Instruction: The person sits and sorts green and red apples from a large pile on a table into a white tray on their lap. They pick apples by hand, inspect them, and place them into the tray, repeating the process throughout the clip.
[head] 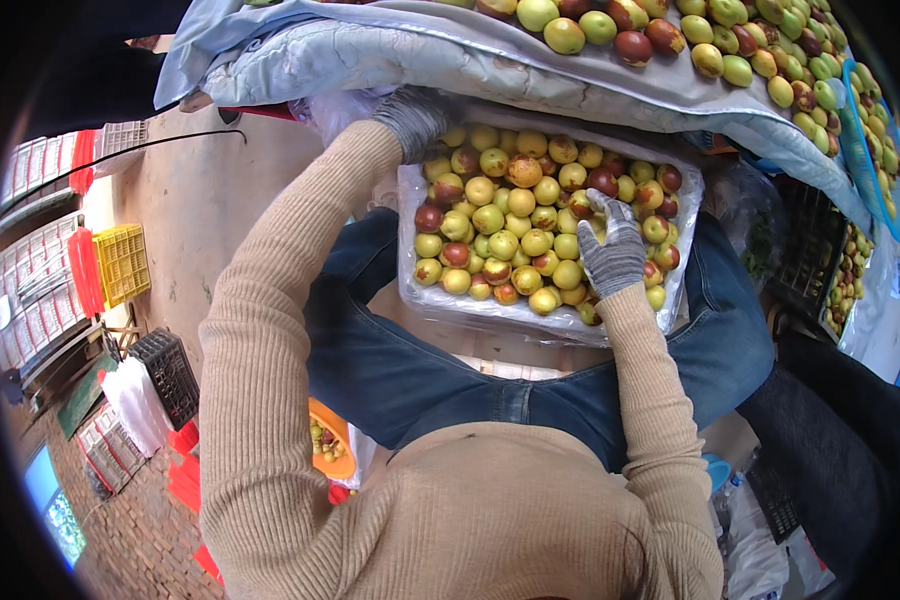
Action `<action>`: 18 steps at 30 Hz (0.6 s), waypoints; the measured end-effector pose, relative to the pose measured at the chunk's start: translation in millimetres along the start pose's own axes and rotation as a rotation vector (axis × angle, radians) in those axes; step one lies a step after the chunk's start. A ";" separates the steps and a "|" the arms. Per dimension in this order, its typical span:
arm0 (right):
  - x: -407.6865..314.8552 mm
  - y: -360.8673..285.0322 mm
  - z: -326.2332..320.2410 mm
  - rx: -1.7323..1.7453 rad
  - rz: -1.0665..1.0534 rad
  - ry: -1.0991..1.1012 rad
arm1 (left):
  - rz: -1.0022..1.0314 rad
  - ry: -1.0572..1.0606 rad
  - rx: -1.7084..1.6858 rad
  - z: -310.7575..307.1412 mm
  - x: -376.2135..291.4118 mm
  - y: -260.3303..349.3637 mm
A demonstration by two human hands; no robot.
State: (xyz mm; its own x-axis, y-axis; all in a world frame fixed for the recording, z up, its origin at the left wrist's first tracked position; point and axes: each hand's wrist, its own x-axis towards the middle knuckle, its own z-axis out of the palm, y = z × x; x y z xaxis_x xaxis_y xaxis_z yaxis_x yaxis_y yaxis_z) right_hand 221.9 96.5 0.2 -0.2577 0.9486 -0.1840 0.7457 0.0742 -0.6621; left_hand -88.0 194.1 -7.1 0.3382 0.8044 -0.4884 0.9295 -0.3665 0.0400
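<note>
A white foam box (407,247) lined with clear plastic sits between my knees. Green, yellow and red-brown jujubes (521,202) fill it. My right hand (615,251), in a grey knit glove with bare fingertips, rests over the fruit on the box's right side. Its thumb and fingers are spread, touching or just above the jujubes; nothing plainly sits in its grip. My left hand (416,124), also gloved in grey, is at the box's far left corner, by the hanging edge of a padded cloth (390,60). Shadow hides its fingers.
Beyond the box, a raised surface under grey cloth (450,30) carries many loose jujubes. A blue basket (855,150) stands far right, above a black crate (802,255). An orange bucket (341,442) is beside my left hip. Another person's dark-clad leg (832,420) is at right.
</note>
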 end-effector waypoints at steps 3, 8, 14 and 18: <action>7.7 -20.4 -2.0 -0.144 0.078 -0.043 | -0.065 -0.026 0.005 0.4 -0.4 -2.9; 15.3 -24.8 -0.9 -0.348 0.067 -0.144 | -0.191 -0.132 0.001 -1.7 0.1 -8.4; 29.4 -54.6 -8.2 -0.575 0.230 -0.433 | 0.080 0.222 0.100 20.6 -22.2 7.8; 37.6 -65.2 -5.3 -0.705 0.254 -0.483 | -0.109 0.165 -0.022 13.8 11.7 19.4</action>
State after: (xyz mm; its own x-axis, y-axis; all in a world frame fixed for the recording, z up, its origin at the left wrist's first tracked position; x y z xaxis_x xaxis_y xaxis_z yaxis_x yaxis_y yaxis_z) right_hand 166.8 128.9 40.2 -0.1455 0.7410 -0.6556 0.9792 0.2027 0.0119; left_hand -68.0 190.0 -24.1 0.2530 0.9051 -0.3418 0.9644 -0.2641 0.0145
